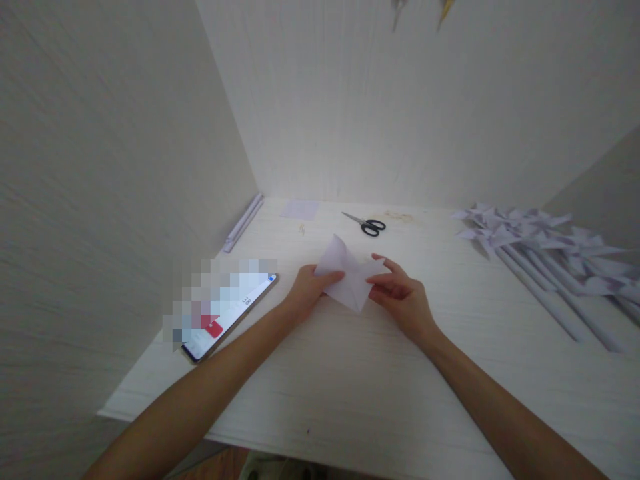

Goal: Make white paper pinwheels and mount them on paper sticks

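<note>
A pale lilac sheet of paper [350, 277], partly folded with flaps raised, lies at the middle of the white table [350, 387]. My left hand [310, 290] pinches its left edge, thumb on top. My right hand [400, 293] grips the right side, fingers curled over the paper's edge. Both hands hold the sheet just above the tabletop.
Black-handled scissors [367, 223] lie behind the paper. A phone [227, 313] with a lit screen rests at the left. Several finished paper pinwheels on rolled sticks [540, 257] are piled at the right. A flat paper square [299, 209] and a rolled paper stick [243, 222] sit near the back left wall.
</note>
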Demonstrator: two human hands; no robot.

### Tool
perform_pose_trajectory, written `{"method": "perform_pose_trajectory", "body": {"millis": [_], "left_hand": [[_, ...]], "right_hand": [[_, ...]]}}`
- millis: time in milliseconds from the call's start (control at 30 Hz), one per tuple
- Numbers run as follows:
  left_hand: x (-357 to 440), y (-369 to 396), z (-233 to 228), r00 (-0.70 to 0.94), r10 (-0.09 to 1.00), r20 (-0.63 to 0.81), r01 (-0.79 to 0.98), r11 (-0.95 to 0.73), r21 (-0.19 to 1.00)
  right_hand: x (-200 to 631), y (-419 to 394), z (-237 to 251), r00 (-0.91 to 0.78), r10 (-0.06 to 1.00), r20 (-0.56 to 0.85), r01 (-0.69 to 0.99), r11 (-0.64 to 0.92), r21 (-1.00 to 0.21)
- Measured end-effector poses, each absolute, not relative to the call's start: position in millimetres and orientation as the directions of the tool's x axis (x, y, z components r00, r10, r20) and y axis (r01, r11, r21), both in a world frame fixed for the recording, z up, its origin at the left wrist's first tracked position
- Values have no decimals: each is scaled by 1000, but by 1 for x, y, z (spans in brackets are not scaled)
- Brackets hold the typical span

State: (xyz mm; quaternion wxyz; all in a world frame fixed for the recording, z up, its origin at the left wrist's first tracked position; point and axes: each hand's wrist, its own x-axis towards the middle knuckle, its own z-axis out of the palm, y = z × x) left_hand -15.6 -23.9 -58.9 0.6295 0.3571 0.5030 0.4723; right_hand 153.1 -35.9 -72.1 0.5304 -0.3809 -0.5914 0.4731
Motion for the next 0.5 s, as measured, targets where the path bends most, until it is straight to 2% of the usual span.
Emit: {"method": "perform_pose_trajectory", "body": {"millis": [133, 267, 500], "left_hand": [[-16, -23, -59, 67, 952, -299, -224, 307, 925], [-16, -22, -62, 62, 954, -293, -164, 300, 940], [-11, -26, -62, 3, 959, -282, -53, 282, 958]], "right_hand": [[153, -34, -70, -263, 938, 228, -2, 235, -972], [153, -35, -68, -228, 946, 232, 64, 252, -966], [150, -36, -68, -129, 976, 176, 151, 195, -969]]}}
